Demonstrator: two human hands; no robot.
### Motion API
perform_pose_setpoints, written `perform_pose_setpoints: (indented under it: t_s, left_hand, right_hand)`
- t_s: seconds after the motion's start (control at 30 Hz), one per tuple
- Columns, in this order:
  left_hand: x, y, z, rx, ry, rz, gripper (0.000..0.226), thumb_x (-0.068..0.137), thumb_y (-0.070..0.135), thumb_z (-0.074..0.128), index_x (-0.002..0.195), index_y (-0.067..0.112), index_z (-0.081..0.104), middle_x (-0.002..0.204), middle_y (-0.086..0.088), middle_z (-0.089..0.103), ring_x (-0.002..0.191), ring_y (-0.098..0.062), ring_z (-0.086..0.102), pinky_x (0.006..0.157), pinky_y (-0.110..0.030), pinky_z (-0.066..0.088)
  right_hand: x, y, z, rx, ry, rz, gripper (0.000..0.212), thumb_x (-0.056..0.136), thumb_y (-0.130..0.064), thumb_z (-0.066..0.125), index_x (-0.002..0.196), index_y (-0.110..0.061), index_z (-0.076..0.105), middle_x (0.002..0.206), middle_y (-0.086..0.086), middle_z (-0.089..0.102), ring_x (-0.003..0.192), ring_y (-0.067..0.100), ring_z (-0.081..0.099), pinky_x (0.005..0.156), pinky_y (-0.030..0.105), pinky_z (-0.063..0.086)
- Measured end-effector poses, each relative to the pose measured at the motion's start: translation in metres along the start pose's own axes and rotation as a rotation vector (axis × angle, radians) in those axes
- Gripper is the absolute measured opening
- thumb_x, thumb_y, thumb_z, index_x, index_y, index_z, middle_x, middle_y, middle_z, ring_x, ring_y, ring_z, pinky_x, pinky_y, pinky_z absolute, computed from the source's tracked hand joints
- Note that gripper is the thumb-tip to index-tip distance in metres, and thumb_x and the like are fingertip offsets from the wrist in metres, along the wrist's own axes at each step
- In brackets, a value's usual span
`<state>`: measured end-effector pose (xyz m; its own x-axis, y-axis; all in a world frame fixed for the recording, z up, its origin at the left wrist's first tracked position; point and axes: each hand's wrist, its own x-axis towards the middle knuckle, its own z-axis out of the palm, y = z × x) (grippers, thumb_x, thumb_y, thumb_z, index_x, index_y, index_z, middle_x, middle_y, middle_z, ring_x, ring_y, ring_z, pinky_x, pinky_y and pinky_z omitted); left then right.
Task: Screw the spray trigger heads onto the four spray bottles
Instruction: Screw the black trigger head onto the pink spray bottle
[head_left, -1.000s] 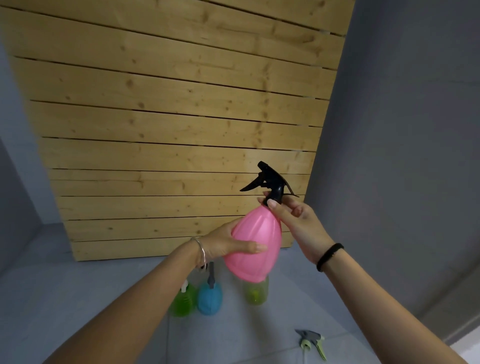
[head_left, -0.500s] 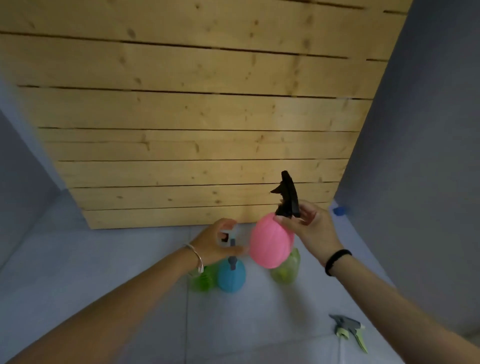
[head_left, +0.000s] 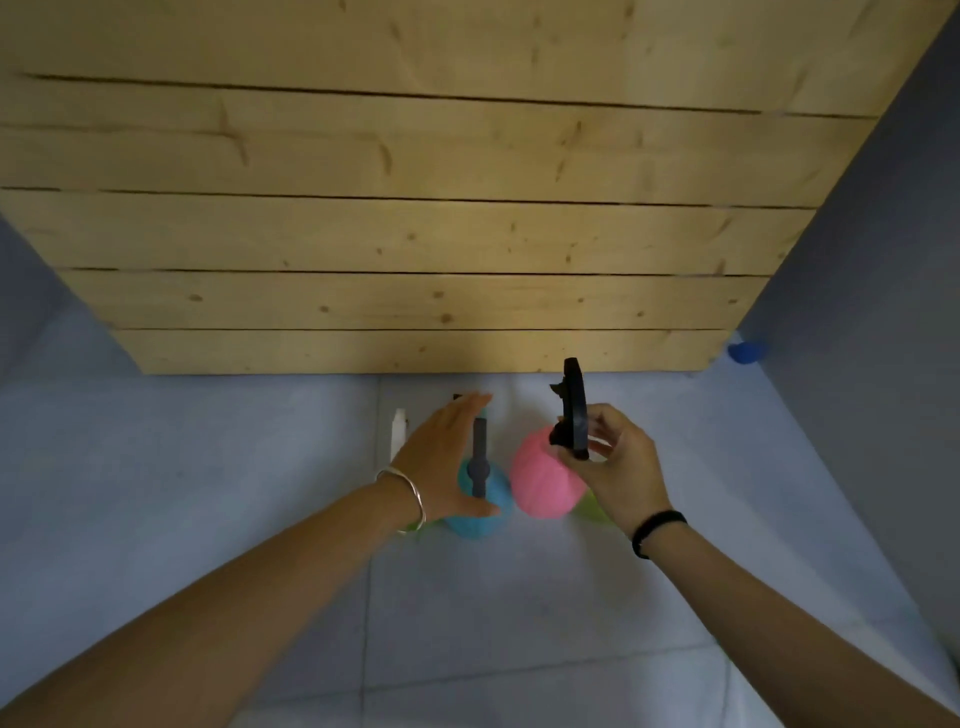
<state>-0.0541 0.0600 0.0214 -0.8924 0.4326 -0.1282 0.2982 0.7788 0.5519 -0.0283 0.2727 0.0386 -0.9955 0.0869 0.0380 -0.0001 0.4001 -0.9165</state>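
Note:
My right hand (head_left: 621, 467) grips the black trigger head (head_left: 574, 410) that sits on the pink spray bottle (head_left: 540, 486). The pink bottle is down at floor level between the blue bottle (head_left: 488, 501) and a yellow-green bottle (head_left: 588, 508), which my right hand mostly hides. My left hand (head_left: 441, 457) lies with straight fingers against the left side of the blue bottle, its thumb on the bottle's body. The blue bottle carries a grey trigger head (head_left: 478, 460). A green bottle (head_left: 414, 526) is almost hidden under my left wrist, with its white head (head_left: 398, 432) showing.
A wall of pale wooden planks (head_left: 415, 234) stands just behind the bottles. Grey walls close in on both sides, and a small blue object (head_left: 746, 352) lies in the right corner. The floor (head_left: 467, 623) is grey tile.
The pink bottle has come down from mid-air to floor level between the other bottles. My left hand has let go of it and moved onto the blue bottle. The view has tilted downward.

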Motion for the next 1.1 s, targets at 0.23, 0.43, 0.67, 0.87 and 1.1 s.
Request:
perform_pose_setpoints:
  t_s: [0.23, 0.43, 0.67, 0.87, 1.1]
  left_hand:
    - [0.012, -0.008, 0.012, 0.029, 0.023, 0.035, 0.118, 0.057, 0.048, 0.084, 0.147, 0.017, 0.015, 0.149, -0.004, 0.030, 0.135, -0.021, 0.030, 0.110, -0.028, 0.025]
    - [0.012, -0.007, 0.013, 0.020, 0.065, 0.013, 0.115, 0.054, 0.049, 0.085, 0.143, 0.014, 0.021, 0.142, -0.006, 0.036, 0.129, -0.022, 0.038, 0.104, -0.024, 0.028]
    - [0.010, -0.006, 0.012, -0.029, 0.028, -0.001, 0.118, 0.056, 0.045, 0.086, 0.146, 0.019, 0.014, 0.147, -0.004, 0.032, 0.133, -0.021, 0.035, 0.104, -0.022, 0.026]
    - [0.008, -0.005, 0.009, -0.053, 0.018, -0.017, 0.121, 0.055, 0.045, 0.086, 0.147, 0.022, 0.011, 0.150, -0.003, 0.027, 0.136, -0.020, 0.031, 0.110, -0.030, 0.029]
    - [0.009, 0.008, 0.008, -0.045, 0.105, 0.062, 0.118, 0.058, 0.052, 0.082, 0.148, 0.016, 0.015, 0.154, -0.003, 0.022, 0.141, -0.020, 0.020, 0.117, -0.038, 0.022]
  right_hand:
    - [0.004, 0.037, 0.013, 0.009, -0.004, -0.004, 0.033, 0.069, 0.000, 0.078, 0.090, -0.020, 0.063, 0.085, -0.010, 0.068, 0.089, 0.004, 0.063, 0.080, 0.002, 0.044]
    - [0.001, 0.059, 0.021, 0.038, -0.012, 0.055, 0.029, 0.071, 0.002, 0.076, 0.091, -0.015, 0.063, 0.086, -0.008, 0.068, 0.084, 0.002, 0.062, 0.077, 0.006, 0.046]
    - [-0.004, 0.068, 0.026, 0.039, -0.004, 0.078, 0.031, 0.072, -0.003, 0.077, 0.085, -0.026, 0.062, 0.085, -0.012, 0.068, 0.085, 0.002, 0.062, 0.077, 0.007, 0.046]
    - [-0.008, 0.067, 0.024, 0.035, -0.021, 0.071, 0.035, 0.072, -0.006, 0.078, 0.086, -0.032, 0.059, 0.087, -0.013, 0.067, 0.088, 0.000, 0.062, 0.078, 0.007, 0.047]
    - [-0.023, 0.066, -0.003, -0.080, -0.057, 0.082, 0.042, 0.074, -0.004, 0.075, 0.110, -0.019, 0.060, 0.110, -0.003, 0.063, 0.102, 0.010, 0.059, 0.087, 0.016, 0.047]
